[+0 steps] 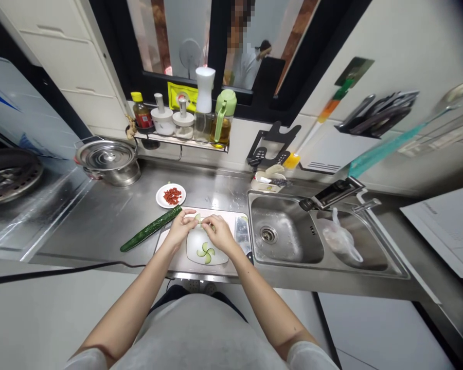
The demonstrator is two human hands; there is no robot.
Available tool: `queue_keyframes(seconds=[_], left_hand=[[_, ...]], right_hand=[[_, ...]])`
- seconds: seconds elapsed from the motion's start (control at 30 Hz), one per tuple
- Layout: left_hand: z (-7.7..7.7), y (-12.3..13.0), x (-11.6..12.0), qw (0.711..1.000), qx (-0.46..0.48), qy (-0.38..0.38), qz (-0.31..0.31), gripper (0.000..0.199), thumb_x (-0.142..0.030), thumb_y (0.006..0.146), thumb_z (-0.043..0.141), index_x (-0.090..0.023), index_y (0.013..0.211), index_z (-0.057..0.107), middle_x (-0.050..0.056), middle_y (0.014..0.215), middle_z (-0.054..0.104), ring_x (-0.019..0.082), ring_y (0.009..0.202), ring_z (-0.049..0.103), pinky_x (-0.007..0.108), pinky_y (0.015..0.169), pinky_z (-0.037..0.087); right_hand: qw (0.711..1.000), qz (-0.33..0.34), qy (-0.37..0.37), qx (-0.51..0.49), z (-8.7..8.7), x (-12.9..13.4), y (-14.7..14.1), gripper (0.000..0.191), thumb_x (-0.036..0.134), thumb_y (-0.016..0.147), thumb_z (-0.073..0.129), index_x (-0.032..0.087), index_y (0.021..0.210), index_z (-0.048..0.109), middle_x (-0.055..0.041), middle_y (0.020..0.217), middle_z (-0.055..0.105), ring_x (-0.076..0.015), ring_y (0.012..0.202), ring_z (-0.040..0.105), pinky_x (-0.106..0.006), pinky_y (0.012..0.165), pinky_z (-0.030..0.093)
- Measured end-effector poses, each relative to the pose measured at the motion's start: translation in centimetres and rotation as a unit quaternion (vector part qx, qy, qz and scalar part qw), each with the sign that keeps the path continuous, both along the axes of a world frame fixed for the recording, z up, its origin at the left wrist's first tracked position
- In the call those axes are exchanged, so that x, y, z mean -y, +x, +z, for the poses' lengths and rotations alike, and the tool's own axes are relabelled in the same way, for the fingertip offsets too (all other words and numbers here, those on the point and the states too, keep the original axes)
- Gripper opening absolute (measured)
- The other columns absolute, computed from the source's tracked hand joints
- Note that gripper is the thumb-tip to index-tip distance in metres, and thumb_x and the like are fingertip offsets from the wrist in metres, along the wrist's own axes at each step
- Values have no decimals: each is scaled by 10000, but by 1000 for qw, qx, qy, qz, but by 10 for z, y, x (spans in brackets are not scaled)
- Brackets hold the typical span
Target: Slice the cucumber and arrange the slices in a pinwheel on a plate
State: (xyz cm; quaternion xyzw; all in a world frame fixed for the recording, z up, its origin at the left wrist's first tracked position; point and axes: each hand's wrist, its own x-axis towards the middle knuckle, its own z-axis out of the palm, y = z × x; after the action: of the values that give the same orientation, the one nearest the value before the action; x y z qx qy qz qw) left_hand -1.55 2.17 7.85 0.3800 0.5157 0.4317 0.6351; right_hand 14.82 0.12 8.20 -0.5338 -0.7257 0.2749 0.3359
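Note:
My left hand and my right hand meet over the far side of a white plate. The fingertips of both are pinched together at a thin green cucumber slice; the fingers partly hide it. Nearer me on the plate, several curved cucumber slices form a pinwheel. Beneath the plate is a pale pink cutting board. A wide-bladed knife rests on the board's right side, a bit of cucumber by its far end. Left of the board, a long dark green cucumber lies slantwise, its far end close to my left hand.
Behind the cucumber sits a small white dish of red pieces. A lidded steel pot stands back left. Bottles and jars line a wall rack. To the right is a double sink with a plastic bag in it.

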Motion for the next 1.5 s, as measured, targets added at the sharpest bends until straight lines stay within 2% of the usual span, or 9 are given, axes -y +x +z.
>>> queue_keyframes(seconds=[0.2,0.4,0.73,0.87,1.03,1.3,1.5], left_hand=[[-30,-10,2,1000,-9,21,-22,504,-333,553,763,-186,993,565,-44,665,604,108,651,576,239,675,416],[-66,-15,7,999,-19,4,-26,548,-362,546,761,-178,1017,549,-49,655,608,99,595,558,244,656,425],[-101,-18,5,996,-83,29,-32,485,-343,580,697,-175,1009,546,-66,641,554,85,571,510,213,620,381],[-105,-18,5,984,-158,66,-41,423,-336,608,675,-186,990,572,-60,645,556,89,563,478,212,607,361],[-101,-19,7,956,-265,107,-63,348,-264,676,620,-214,1021,616,-42,698,601,107,574,487,230,622,364],[-95,-18,5,929,-338,128,-86,368,-194,719,590,-251,1080,635,-17,776,652,134,612,518,248,640,373],[-96,-19,2,875,-427,188,-129,378,-149,776,548,-243,1135,621,38,922,683,207,828,583,301,745,411]], right_hand=[[997,-9,-80,-18,-26,3,-10,94,208,856,563,193,825,651,-10,826,657,-143,761,564,-256,736,419],[987,-19,-160,-11,-51,5,-16,115,178,824,554,179,787,663,6,735,660,-124,681,569,-226,677,418],[972,-27,-235,-3,-80,-1,-22,89,146,791,581,165,764,664,-3,730,680,-111,651,584,-201,625,404],[971,-26,-235,26,-85,-4,-24,105,120,780,579,169,731,656,2,706,671,-108,626,569,-202,605,386],[971,-35,-228,55,-88,-6,-26,121,113,788,569,172,712,644,3,693,652,-110,613,542,-206,587,364],[971,-38,-220,81,-90,-7,-29,131,126,811,560,179,753,665,-3,713,644,-124,654,531,-216,614,357],[968,-43,-219,115,-88,-7,-33,115,158,844,567,179,777,657,-19,738,647,-135,671,537,-227,614,342]])
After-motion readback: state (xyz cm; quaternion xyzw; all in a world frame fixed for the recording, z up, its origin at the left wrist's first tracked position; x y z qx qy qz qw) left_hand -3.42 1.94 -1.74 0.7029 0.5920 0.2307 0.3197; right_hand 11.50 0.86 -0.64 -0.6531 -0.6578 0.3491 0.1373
